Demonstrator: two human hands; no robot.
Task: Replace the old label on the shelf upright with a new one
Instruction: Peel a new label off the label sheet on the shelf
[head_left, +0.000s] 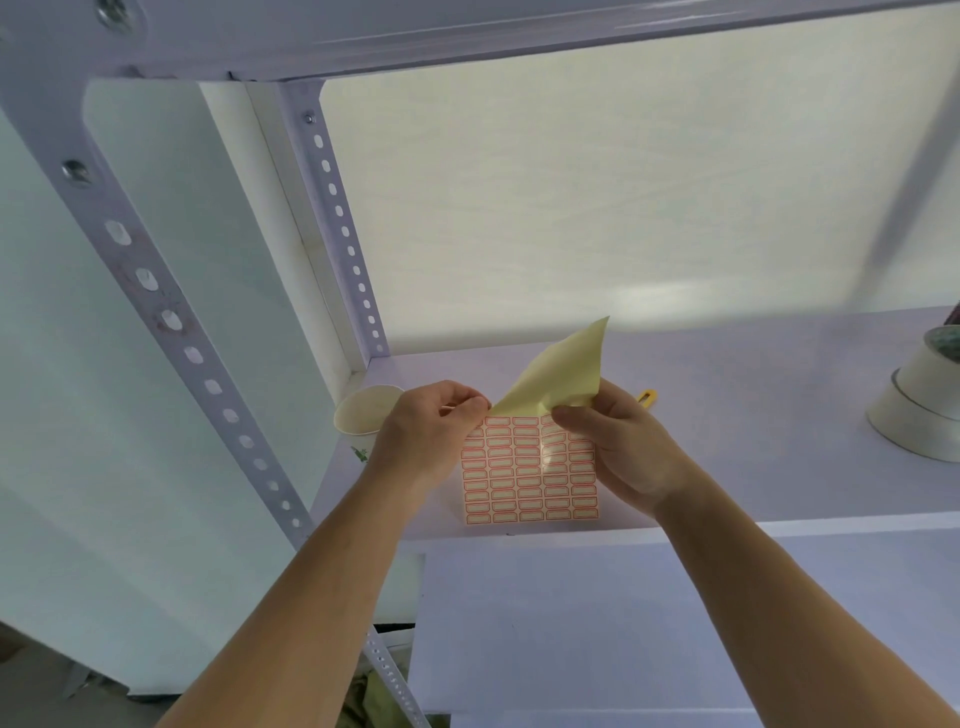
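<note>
- my left hand (431, 431) pinches the top left corner of the label sheet (530, 478), fingers curled.
- my right hand (623, 447) grips its folded-back top.
- i hold the sheet over the shelf (727, 415), right of the upright (171, 332).

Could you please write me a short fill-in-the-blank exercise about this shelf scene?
The label sheet carries labels with ____ borders. Its turned-up back is ____. The paper cup stands to the ____ of the left hand. The tape rolls sit to the ____ of the right hand. Missing words: red; yellow; left; right.
</note>
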